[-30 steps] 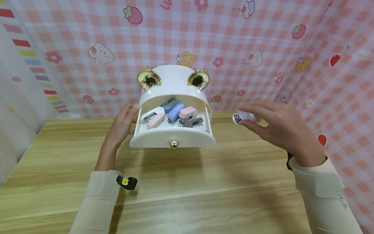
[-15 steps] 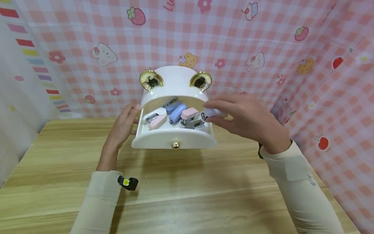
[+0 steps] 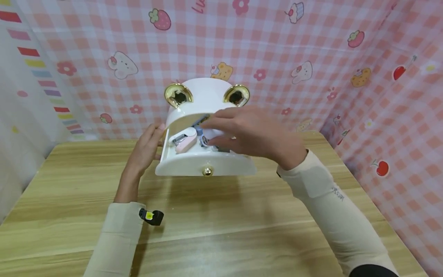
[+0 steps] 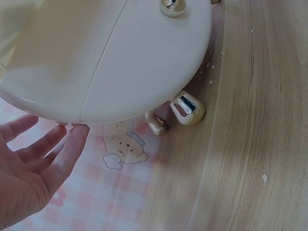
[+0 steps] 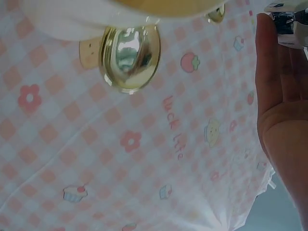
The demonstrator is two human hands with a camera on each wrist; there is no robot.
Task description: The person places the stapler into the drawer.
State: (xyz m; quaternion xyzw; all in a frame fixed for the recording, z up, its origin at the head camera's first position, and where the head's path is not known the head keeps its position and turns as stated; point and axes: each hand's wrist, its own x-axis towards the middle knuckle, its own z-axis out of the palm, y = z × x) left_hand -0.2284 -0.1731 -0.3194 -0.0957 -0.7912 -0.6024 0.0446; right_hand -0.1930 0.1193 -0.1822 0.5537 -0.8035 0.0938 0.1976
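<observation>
A white box with two gold-rimmed round eyes stands on the table, its front drawer pulled out. My right hand pinches a small pale stapler between thumb and fingers, over the drawer. The right wrist view catches that stapler's metal end at its edge. Inside the drawer lies a white-and-pink stapler; a blue stapler shows partly, and the right hand covers others. My left hand touches the box's left side with its fingertips, fingers extended under the rim in the left wrist view.
A gold knob sits on the drawer front. Short gold feet hold the box above the wooden table. Pink checked cloth hangs close behind and at the right, with white cloth at the left.
My right hand has moved left with the pale stapler, from beside the box to over the drawer, hiding the staplers on its right side. The left hand has stayed at the box.
</observation>
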